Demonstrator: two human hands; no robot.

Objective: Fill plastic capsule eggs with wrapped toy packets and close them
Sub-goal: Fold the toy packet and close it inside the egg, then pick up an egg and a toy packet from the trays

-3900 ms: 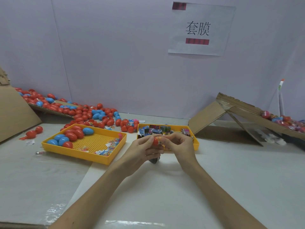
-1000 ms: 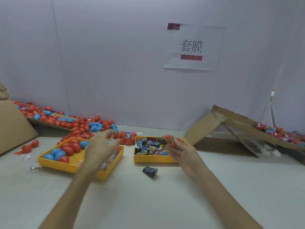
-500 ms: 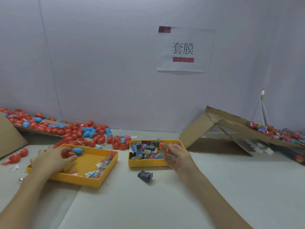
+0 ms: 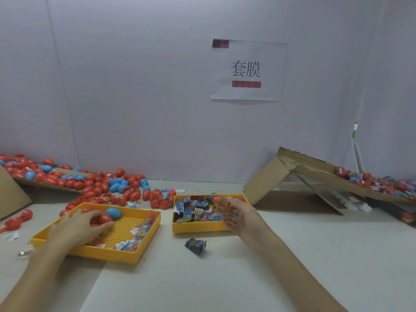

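Note:
My left hand point(image 4: 77, 226) lies in the left yellow tray point(image 4: 117, 255), its fingers curled over a red capsule egg point(image 4: 104, 219) beside a blue egg point(image 4: 114, 213). Whether it grips the egg is not clear. My right hand point(image 4: 242, 218) hovers over the right yellow tray point(image 4: 198, 228) of wrapped toy packets point(image 4: 191, 210) and pinches a filled red capsule egg point(image 4: 221, 203) between thumb and fingers. One dark wrapped packet point(image 4: 195, 245) lies loose on the table in front of the trays.
Many red and blue eggs point(image 4: 90, 183) are heaped at the back left on cardboard. A cardboard ramp point(image 4: 299, 176) at the right carries several finished eggs point(image 4: 371, 181). Cardboard sheet point(image 4: 9, 194) leans at the far left. A paper sign point(image 4: 247, 69) hangs on the wall.
My left hand left the egg, swung left into the left tray and settled over a red egg. My right hand carried the filled egg out over the packet tray.

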